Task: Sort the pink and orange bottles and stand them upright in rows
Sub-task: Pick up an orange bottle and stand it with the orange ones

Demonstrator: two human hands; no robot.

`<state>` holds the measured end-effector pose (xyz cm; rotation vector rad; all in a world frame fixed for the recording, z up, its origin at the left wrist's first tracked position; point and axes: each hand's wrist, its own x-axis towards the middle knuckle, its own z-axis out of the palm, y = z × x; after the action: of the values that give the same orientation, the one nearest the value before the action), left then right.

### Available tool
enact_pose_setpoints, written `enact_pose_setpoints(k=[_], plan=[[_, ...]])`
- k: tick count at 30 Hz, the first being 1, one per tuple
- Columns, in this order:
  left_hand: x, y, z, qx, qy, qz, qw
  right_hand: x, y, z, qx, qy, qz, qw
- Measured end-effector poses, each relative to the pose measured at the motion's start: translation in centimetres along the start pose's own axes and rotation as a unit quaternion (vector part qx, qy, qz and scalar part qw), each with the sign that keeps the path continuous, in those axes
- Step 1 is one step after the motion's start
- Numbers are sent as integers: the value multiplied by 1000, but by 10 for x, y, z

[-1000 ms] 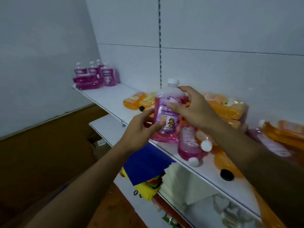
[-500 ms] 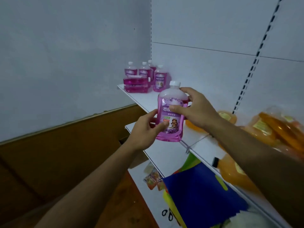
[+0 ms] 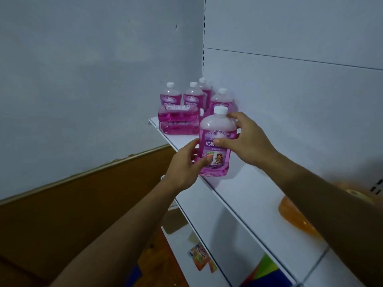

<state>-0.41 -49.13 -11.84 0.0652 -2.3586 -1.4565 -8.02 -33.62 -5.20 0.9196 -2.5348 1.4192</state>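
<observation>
A pink bottle (image 3: 215, 133) with a white cap is held upright in both hands, its base at or just above the white shelf (image 3: 244, 195). My left hand (image 3: 184, 164) grips its lower left side, thumb on the label. My right hand (image 3: 246, 139) holds its right shoulder, thumb across the front. Behind it, at the shelf's far left end, several pink bottles (image 3: 194, 96) stand upright, and two more pink bottles (image 3: 178, 121) lie stacked on their sides. An orange bottle (image 3: 300, 222) lies on the shelf, partly hidden by my right forearm.
A white back panel with a slotted upright (image 3: 204, 38) runs behind the shelf. A grey wall closes the left side. Lower shelves (image 3: 209, 245) hold small packets (image 3: 200, 257) and coloured sheets (image 3: 267, 268). Brown floor lies below left.
Both hands have carried the pink bottle left along the shelf toward the group of pink bottles, and it is lower, near the shelf surface. The pile of orange bottles has slid out of view.
</observation>
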Motion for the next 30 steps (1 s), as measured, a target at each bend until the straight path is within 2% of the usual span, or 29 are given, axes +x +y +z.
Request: enact_pose_setpoints(k=[13,22,30], plan=[[159,-71,25,-32,-55,26,998,113,79,27,-27,87,50,995],[211,-87,42,-53,-57,24,997,164,112,33,-44,111,68,990],[235,-92,57,17,-49,31,998,188,131,37,-108,122,63,985]])
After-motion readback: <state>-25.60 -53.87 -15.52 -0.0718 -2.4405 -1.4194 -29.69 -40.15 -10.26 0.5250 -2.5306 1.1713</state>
